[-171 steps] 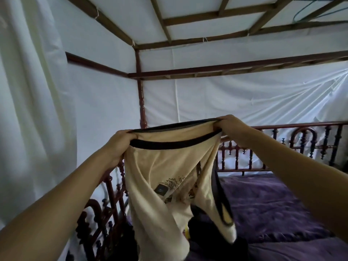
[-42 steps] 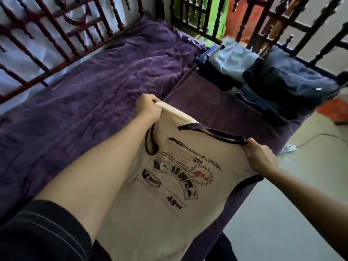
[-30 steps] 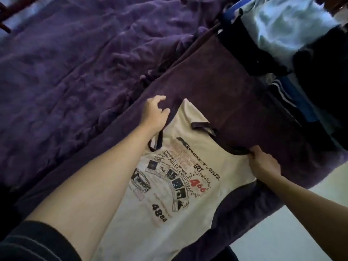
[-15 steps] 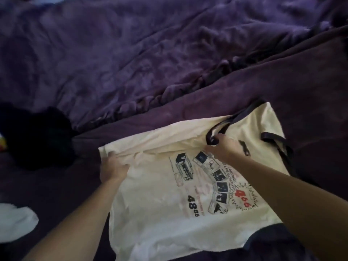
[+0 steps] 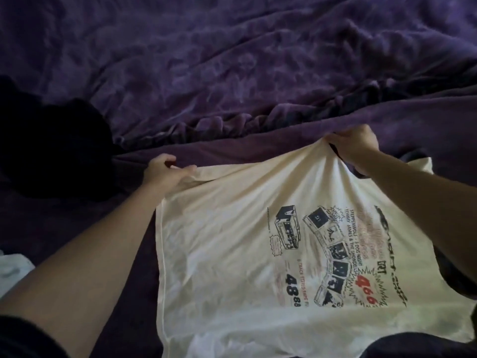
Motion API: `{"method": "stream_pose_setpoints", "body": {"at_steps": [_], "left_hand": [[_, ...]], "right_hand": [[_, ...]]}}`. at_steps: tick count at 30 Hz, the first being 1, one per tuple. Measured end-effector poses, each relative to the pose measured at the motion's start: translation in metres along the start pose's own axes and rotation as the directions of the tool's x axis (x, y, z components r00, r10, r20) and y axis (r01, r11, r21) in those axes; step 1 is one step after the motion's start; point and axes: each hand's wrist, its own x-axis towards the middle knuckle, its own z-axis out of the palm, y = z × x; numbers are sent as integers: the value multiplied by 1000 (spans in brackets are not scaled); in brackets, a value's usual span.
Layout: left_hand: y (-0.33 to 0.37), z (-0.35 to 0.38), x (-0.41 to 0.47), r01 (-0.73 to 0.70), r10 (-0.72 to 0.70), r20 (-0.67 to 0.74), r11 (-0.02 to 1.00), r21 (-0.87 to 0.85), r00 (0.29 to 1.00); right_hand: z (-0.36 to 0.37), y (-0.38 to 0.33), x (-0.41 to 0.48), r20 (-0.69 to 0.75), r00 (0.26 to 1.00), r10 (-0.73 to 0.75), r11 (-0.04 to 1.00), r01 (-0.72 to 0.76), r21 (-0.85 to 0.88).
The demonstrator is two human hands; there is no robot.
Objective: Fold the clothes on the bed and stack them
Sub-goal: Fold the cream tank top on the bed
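Head view, early days tbh: cream printed cotton shirt [image 5: 232, 254] spread flat lower right on rumpled purple bedspread [image 5: 232, 73], far edge pinched by left hand [image 5: 165, 174] and right hand [image 5: 356, 146]. No fold made yet; dark heap of cloth [image 5: 51, 151] mid-left probably waiting too.

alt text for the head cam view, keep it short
A person's left hand and right hand grip the far edge of a cream printed T-shirt lying print-up on a purple bedspread. A dark garment and a white cloth lie to its left.
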Motion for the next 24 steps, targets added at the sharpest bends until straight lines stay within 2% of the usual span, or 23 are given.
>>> {"method": "stream_pose_setpoints", "body": {"at_steps": [2, 3, 9, 12, 15, 17, 19, 22, 24], "left_hand": [[-1, 4, 5, -20, 28, -68, 993, 114, 997], [-1, 4, 7, -21, 33, -108, 993, 117, 994], [7, -21, 39, -49, 31, -187, 995, -88, 982], [22, -18, 59, -3, -19, -179, 992, -124, 984], [35, -4, 72, -13, -14, -277, 995, -96, 961], [33, 4, 73, -28, 22, -345, 1000, -12, 938], [26, 5, 61, -70, 46, -388, 996, -46, 921], [7, -3, 17, -205, 181, -468, 979, -1, 865], [-22, -1, -26, -250, 237, -471, 968, 35, 850]], "right_hand": [[11, 2, 5, 19, 999, 49, 999, -50, 11], [16, 6, 6, 28, 998, 58, 998, -59, 3], [22, 25, 12, -58, 997, 44, 999, -43, 26], [22, 29, 16, -95, 995, -1, 994, -9, -106], [24, 31, 21, -112, 994, -8, 971, -19, -237], [24, 30, 20, -89, 996, 0, 952, -27, -306], [19, 27, 14, -71, 997, -15, 935, -12, -355], [7, 27, -14, -84, 990, -111, 921, 71, -383], [5, 41, -48, -85, 978, -189, 919, 146, -367]]}}
